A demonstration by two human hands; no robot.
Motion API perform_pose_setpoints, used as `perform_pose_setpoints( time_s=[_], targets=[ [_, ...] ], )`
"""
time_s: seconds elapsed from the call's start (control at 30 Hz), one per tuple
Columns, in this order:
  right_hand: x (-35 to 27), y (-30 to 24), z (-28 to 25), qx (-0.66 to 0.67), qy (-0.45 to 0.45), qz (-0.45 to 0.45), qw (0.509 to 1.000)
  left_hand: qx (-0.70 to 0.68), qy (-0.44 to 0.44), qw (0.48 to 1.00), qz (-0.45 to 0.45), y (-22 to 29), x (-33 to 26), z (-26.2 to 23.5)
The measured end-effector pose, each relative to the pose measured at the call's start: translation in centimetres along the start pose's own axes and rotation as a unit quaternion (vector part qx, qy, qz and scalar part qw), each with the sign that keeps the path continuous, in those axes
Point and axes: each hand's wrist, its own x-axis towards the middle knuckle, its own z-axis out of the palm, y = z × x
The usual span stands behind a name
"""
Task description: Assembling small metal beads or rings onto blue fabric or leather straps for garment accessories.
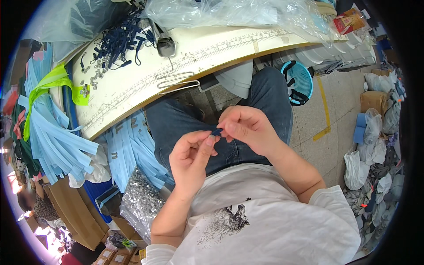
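Note:
Above my lap, both hands meet at a small dark navy piece point(216, 132), which looks like one of the small cord loops heaped on the table. My left hand point(191, 155) pinches it between thumb and forefinger. From the other side, my right hand point(247, 129) closes thumb and fingertips at its end. The fingers cover most of the piece, so its exact shape is hidden. Ahead on the white table lies the pile of navy cord loops point(120, 40). Small silver metal clips point(97, 73) are scattered beside that pile.
A metal scoop point(166, 47) and a bent wire rack point(177, 80) sit by the ruler-marked table edge point(212, 53). Light blue straps point(53, 119) hang at the left, near a clear bag of metal pieces point(140, 198). A turquoise basket point(300, 79) stands on the floor.

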Motion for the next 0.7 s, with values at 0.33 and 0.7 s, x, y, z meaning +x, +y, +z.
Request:
perform_pose_setpoints(
  time_s=[0.33,0.7],
  targets=[
    [0.1,-0.4,0.6,-0.130,-0.012,-0.002,0.991,0.020,-0.007,1.000,0.015,-0.3,-0.1,-0.4],
    [0.2,-0.8,0.9,0.072,0.132,0.053,0.987,-0.054,-0.033,0.998,0.021,-0.4,0.6,-0.4]
  ],
)
